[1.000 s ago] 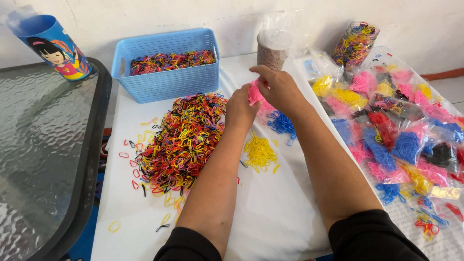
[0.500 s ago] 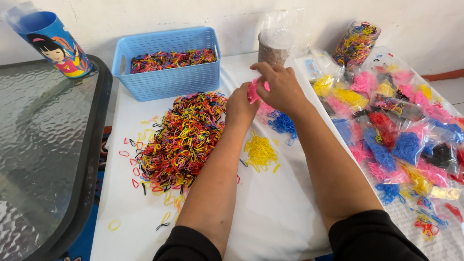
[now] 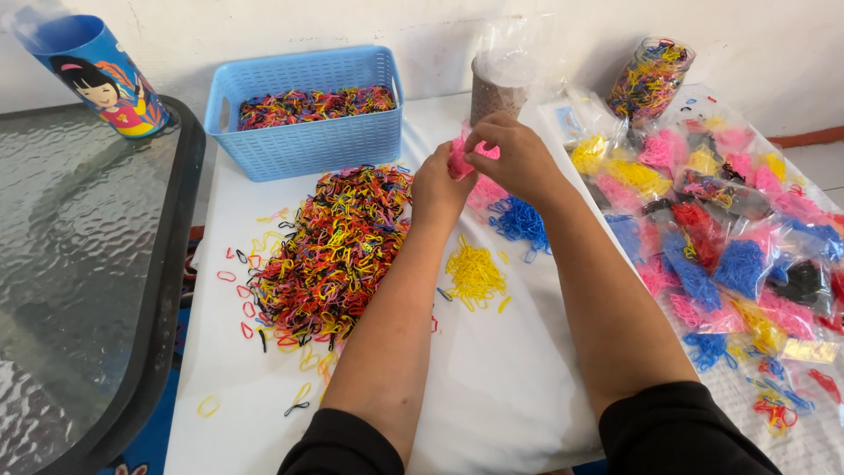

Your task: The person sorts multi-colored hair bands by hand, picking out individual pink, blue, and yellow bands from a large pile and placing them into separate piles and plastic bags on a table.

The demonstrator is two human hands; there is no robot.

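Pink bands sit pinched between left hand and right hand, now raised slightly above the bench; mixed pile lies at nine o'clock.

Clear packets of single-coloured bands cover the table's right side.
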